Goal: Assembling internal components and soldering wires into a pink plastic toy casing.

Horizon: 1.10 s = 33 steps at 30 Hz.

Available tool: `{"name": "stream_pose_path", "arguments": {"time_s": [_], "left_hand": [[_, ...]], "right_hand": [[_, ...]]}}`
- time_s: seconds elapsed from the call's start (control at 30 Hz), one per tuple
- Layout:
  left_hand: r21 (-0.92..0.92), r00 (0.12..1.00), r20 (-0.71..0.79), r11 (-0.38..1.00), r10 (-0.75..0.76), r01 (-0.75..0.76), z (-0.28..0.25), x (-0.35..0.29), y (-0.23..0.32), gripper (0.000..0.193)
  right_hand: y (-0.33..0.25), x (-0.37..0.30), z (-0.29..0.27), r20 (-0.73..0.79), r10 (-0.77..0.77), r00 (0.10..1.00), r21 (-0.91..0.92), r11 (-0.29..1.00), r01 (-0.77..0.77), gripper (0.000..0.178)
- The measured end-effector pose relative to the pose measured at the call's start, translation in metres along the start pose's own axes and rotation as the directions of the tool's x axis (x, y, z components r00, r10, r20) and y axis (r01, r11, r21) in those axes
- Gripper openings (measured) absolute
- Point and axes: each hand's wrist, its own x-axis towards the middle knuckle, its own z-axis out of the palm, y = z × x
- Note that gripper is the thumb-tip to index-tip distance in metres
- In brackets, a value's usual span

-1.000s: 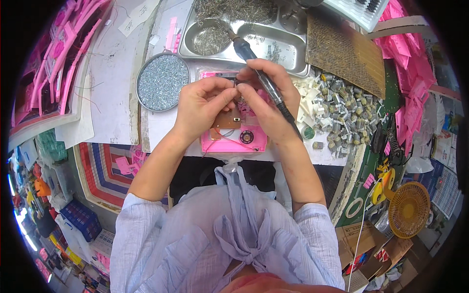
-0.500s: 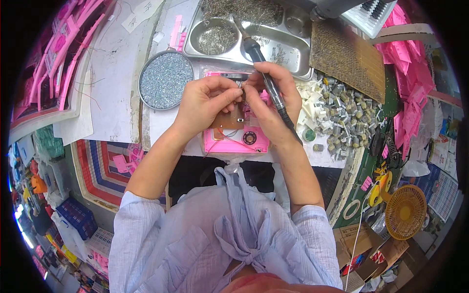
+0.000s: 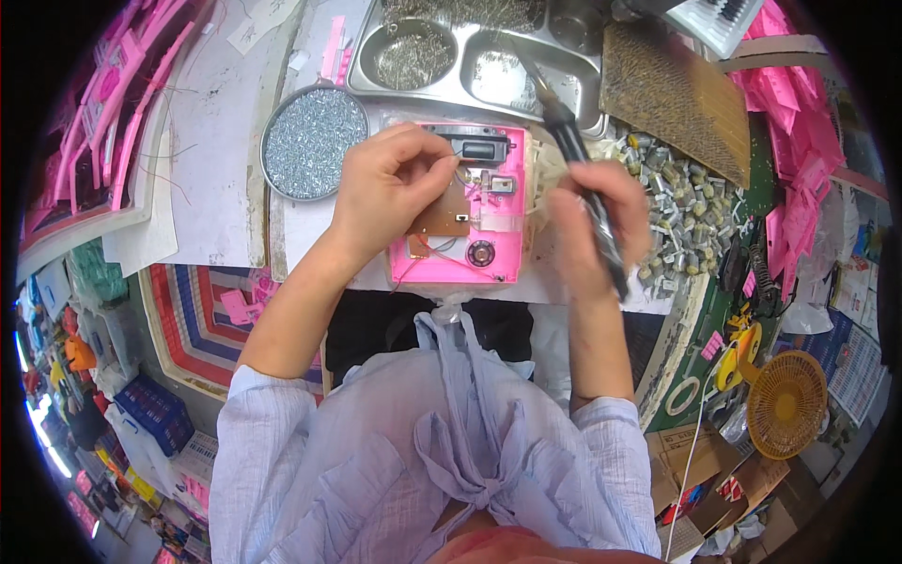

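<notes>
The soldering iron (image 3: 561, 120) shifted right, long axis pointing far-left, gripped by right fingers (image 3: 613, 180); left fingers (image 3: 425, 143) narrow.

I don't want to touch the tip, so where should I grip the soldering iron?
Probably around the thick dark handle, coming from the right, where the right hand holds it. The narrow metal tip points up and away from the person, over the tray, so the grip is best kept below it.
</notes>
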Motion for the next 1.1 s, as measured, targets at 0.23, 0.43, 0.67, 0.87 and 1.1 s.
{"name": "stream_pose_path", "arguments": {"time_s": [0.23, 0.43, 0.67, 0.87, 1.1], "left_hand": [[0.178, 0.979, -0.07, 0.969, 0.189, -0.174, 0.009, -0.005, -0.002, 0.008], [0.257, 0.966, -0.088, 0.942, 0.244, -0.215, 0.012, -0.004, -0.008, 0.01], [0.285, 0.957, -0.098, 0.929, 0.272, -0.235, 0.012, -0.006, -0.009, 0.011], [0.287, 0.956, -0.092, 0.927, 0.279, -0.243, 0.014, -0.006, -0.008, 0.012], [0.293, 0.944, -0.096, 0.915, 0.316, -0.277, 0.014, -0.005, -0.01, 0.012]], "right_hand": [[-0.019, -0.024, -0.048, 0.011, 0.026, 1.0, -0.016, 1.0, -0.026, 0.022], [-0.013, -0.019, -0.049, 0.137, -0.109, 0.985, -0.059, 0.991, 0.118, 0.021], [-0.011, -0.007, -0.037, 0.234, -0.172, 0.957, -0.099, 0.975, 0.2, 0.02], [-0.012, -0.011, -0.037, 0.23, -0.093, 0.969, -0.136, 0.982, 0.127, 0.018], [-0.01, -0.008, -0.033, 0.255, -0.139, 0.957, -0.12, 0.977, 0.174, 0.018]]}}
